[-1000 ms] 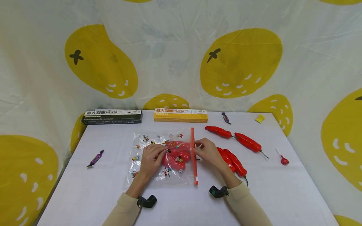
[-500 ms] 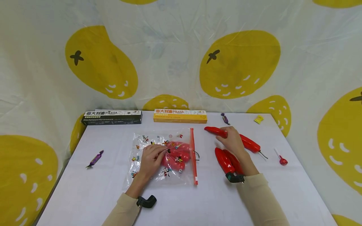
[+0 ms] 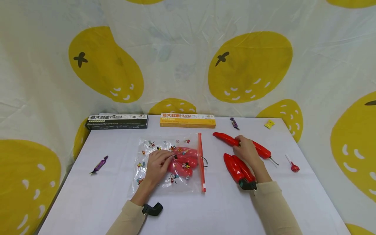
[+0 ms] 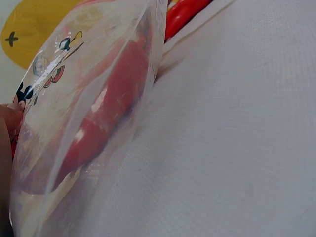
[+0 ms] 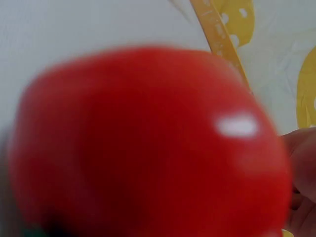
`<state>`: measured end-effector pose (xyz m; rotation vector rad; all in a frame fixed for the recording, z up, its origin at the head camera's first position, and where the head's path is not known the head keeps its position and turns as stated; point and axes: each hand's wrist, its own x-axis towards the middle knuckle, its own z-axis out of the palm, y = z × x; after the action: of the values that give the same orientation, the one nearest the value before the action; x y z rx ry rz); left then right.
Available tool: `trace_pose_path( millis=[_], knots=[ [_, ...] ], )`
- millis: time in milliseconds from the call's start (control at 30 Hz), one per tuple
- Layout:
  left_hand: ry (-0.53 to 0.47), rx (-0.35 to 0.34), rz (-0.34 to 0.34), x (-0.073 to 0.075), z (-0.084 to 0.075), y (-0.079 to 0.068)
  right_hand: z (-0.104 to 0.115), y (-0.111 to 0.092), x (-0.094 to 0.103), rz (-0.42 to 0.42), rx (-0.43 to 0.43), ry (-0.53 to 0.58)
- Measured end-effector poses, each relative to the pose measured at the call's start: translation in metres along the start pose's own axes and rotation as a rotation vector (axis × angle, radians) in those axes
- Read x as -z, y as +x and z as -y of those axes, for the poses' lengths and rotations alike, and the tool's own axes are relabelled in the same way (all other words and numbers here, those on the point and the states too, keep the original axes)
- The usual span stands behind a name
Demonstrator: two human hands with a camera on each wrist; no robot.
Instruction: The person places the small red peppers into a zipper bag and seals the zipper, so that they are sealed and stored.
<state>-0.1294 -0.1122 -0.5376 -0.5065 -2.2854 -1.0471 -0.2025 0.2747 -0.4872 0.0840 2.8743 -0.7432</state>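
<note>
Zip bag (image 3: 188, 185): clear, cartoon-printed, on the white table (image 3: 88, 202), its red zip strip (image 3: 202, 173) along the right side
Bagged chillies (image 3: 180, 170): in the bag's right half, tips mostly left, dark stems poking past the zip strip; I cannot tell the exact count through the film
Left hand (image 3: 158, 164): on top of the bag, thumb and fingers drawn together, pinching the film, which creases round the fingertips
Right hand (image 3: 247, 149): right of the bag, thumb and fingers nearly closed, pinching the stem end of one loose chilli
Pinched chilli (image 3: 224, 137): just right of the bag's far corner; long axis slanting, tip pointing left and away from the person, stem end right and nearer
Chilli beyond the hand (image 3: 262, 151): farther right of the bag, on a similar slant, stem pointing away from the bag
Chilli pair (image 3: 233, 167): right of the bag, side by side, tips pointing away from the person and slightly bagward
Pasta boxes: yellow (image 3: 188, 121) straight beyond the bag, dark (image 3: 117, 122) beyond and left
Lollipop (image 3: 294, 167): well right of the bag
</note>
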Motion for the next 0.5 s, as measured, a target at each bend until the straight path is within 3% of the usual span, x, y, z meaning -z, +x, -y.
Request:
trace_pose_path(
  millis=[200,500],
  knots=[
    [0.0,0.007,0.004,-0.001,-0.001,0.0,0.002,-0.013,0.004,-0.062,0.065,0.034],
    [0.009,0.017,0.018,0.0,0.0,0.001,0.025,-0.038,0.005,-0.009,0.118,0.048]
  ],
)
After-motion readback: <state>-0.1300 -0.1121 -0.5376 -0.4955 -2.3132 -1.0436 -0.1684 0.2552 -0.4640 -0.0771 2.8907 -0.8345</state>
